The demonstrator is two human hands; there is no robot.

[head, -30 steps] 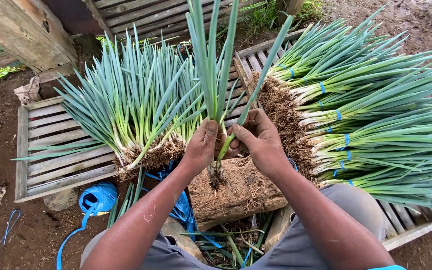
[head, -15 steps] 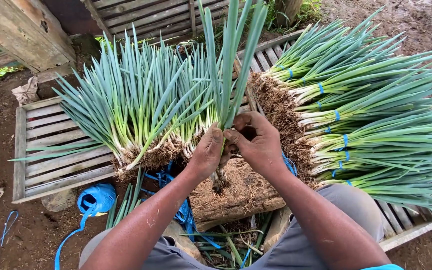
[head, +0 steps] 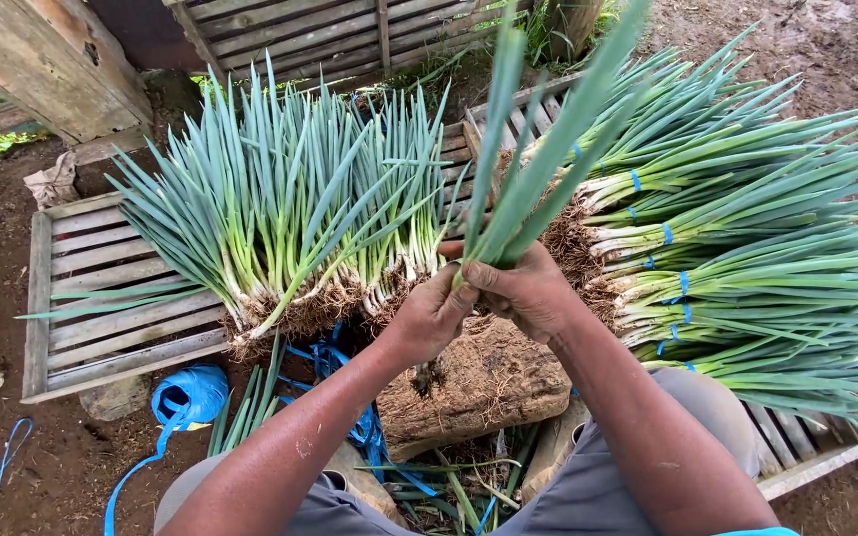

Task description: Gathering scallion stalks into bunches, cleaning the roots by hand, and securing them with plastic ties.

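Both hands hold one small bunch of green onions upright over a wooden block. My left hand grips the white stalks low down, with the dirty roots hanging beneath it. My right hand wraps the same bunch just above, at the base of the leaves. The long leaves rise toward the camera. A loose pile of green onions lies on the left wooden pallet. Bundles tied with blue string are stacked on the right pallet.
A blue roll of string lies on the soil by my left knee, with loose strands near the block. Trimmed leaves litter the ground between my legs. A rag and a wooden post stand at the far left.
The bunch has been lifted higher and closer to the camera. Both hands have shifted up along the stalks, and the roots now hang clear above the block.
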